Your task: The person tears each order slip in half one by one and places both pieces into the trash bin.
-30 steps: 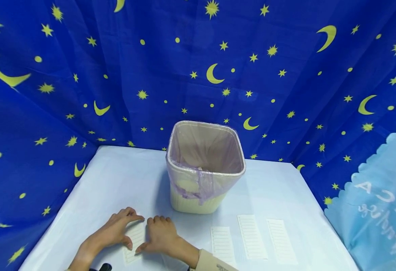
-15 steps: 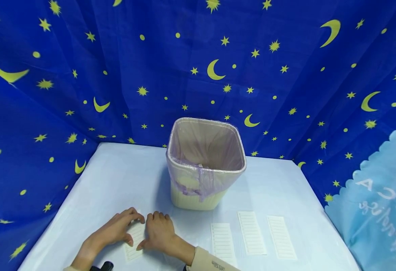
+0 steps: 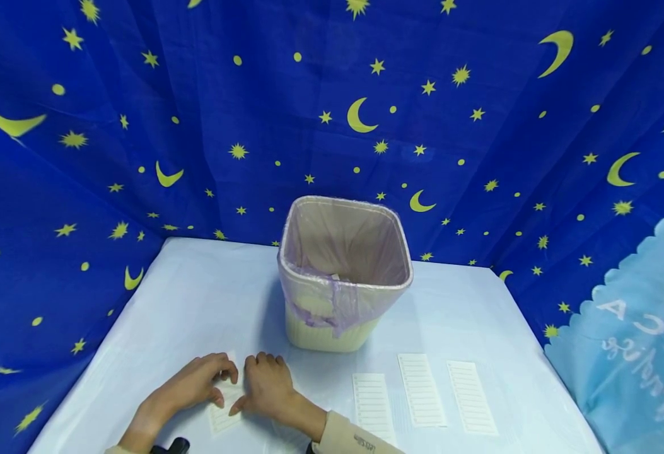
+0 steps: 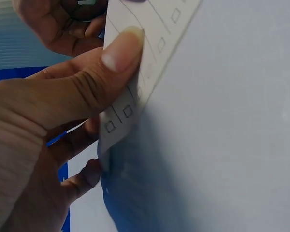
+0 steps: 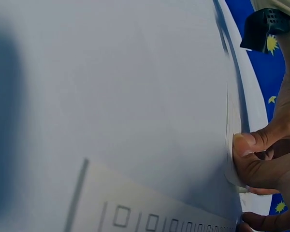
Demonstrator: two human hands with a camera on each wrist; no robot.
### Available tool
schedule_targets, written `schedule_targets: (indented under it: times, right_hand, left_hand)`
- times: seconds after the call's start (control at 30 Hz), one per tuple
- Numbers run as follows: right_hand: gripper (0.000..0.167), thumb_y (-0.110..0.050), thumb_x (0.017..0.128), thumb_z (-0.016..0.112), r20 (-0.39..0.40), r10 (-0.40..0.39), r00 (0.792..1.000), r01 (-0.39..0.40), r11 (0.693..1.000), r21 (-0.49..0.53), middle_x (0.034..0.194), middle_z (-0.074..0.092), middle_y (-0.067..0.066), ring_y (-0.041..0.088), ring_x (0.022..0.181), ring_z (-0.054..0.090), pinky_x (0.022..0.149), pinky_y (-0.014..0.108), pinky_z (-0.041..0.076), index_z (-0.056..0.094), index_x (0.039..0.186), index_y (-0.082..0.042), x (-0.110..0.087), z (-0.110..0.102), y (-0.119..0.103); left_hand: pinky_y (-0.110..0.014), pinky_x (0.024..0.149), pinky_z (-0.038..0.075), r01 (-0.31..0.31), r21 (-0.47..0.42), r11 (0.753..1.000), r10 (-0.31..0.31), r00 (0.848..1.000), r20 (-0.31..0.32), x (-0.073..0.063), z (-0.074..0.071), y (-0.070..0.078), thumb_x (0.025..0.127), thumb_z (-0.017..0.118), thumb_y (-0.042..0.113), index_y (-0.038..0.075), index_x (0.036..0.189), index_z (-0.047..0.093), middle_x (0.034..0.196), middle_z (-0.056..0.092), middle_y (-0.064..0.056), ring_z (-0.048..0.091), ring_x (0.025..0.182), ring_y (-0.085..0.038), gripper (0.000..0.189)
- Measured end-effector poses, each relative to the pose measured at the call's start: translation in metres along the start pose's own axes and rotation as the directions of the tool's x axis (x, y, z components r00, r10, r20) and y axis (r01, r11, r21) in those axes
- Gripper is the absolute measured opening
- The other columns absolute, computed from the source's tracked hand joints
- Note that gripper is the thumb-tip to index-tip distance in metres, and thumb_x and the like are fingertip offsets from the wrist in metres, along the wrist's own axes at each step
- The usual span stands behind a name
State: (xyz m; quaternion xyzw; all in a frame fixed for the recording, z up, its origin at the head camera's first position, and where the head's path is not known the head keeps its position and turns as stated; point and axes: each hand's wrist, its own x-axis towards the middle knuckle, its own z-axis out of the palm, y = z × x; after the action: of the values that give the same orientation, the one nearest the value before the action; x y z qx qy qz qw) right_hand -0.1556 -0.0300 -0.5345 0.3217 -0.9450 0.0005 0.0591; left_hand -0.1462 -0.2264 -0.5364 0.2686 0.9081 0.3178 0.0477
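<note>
A narrow white paper slip (image 3: 224, 419) with printed lines lies between my two hands at the front left of the table. My left hand (image 3: 195, 381) pinches its left side; in the left wrist view the thumb (image 4: 123, 50) presses over printed lines and small checkboxes. From the right, my right hand (image 3: 272, 388) holds the same slip, its thumb close to the left one. The right wrist view shows both thumbs meeting at the paper's edge, with the slip (image 5: 230, 162) seen nearly edge-on. Part of the paper is hidden under the fingers.
A cream waste bin (image 3: 326, 337) with a purple plastic liner (image 3: 345, 309) stands behind the hands. Three similar slips, a left one (image 3: 372, 400), a middle one (image 3: 421, 391) and a right one (image 3: 471, 398), lie to the right. A starry blue curtain (image 3: 241, 107) surrounds the white table.
The left fingers have drawn a little left and down, closer to their thumb, on the slip. My right hand stays nearly in place. The head view has tilted down slightly.
</note>
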Motion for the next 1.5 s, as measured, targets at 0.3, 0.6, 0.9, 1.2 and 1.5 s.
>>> schedule_targets:
  times: [0.3,0.6,0.9,1.2,1.5]
  right_hand:
    - [0.05,-0.065,0.06,0.08,0.014,-0.009,1.0,0.008,0.993,0.116,0.073,0.056,-0.011,0.003,0.065,0.049,0.062,0.02,0.035,0.065,0.082,-0.023,0.002,-0.003,0.003]
    - [0.029,-0.038,0.068,0.087,0.032,0.055,0.998,-0.063,0.907,0.417,0.058,0.054,-0.015,-0.002,0.052,0.043,0.056,0.017,0.036,0.065,0.077,-0.021,0.006,-0.007,0.003]
    - [0.023,-0.011,0.068,0.086,0.09,0.128,0.988,-0.156,0.739,0.655,0.055,0.051,-0.012,-0.001,0.049,0.04,0.047,0.016,0.034,0.07,0.083,-0.016,0.012,-0.008,0.006]
    - [0.025,-0.006,0.067,0.086,0.043,-0.052,0.998,0.012,0.763,0.646,0.067,0.066,-0.008,-0.009,0.057,0.047,0.058,0.009,0.038,0.071,0.087,-0.013,0.015,-0.012,0.014]
    - [0.034,0.002,0.069,0.08,0.028,-0.241,0.97,0.175,0.775,0.608,0.085,0.073,-0.005,-0.01,0.074,0.057,0.065,0.005,0.041,0.071,0.097,-0.014,0.015,-0.021,0.03]
  left_hand:
    - [-0.03,0.073,0.034,-0.021,0.143,0.989,0.043,0.987,-0.156,-0.005,0.005,0.002,0.068,0.081,0.029,0.035,0.079,0.059,0.098,0.053,0.016,0.047,0.091,-0.004,0.025]
    - [-0.046,0.079,0.044,-0.057,0.251,0.966,0.152,0.912,-0.38,-0.007,0.008,0.004,0.065,0.086,0.017,0.033,0.077,0.057,0.111,0.069,-0.002,0.065,0.097,-0.022,0.035]
    - [-0.031,0.065,0.047,-0.166,0.242,0.956,0.258,0.868,-0.424,-0.004,0.008,-0.001,0.064,0.087,0.012,0.018,0.086,0.064,0.085,0.071,0.009,0.063,0.074,-0.003,0.032]
    - [-0.054,0.092,0.038,0.017,0.113,0.993,0.01,0.972,-0.236,-0.019,0.004,0.006,0.084,0.074,0.026,0.019,0.125,0.065,0.127,0.063,-0.008,0.052,0.119,-0.038,0.043]
    - [-0.056,0.095,0.037,0.012,0.028,1.0,-0.01,0.997,-0.081,-0.014,-0.004,0.012,0.085,0.073,0.034,0.014,0.119,0.067,0.121,0.065,-0.008,0.054,0.116,-0.037,0.04]
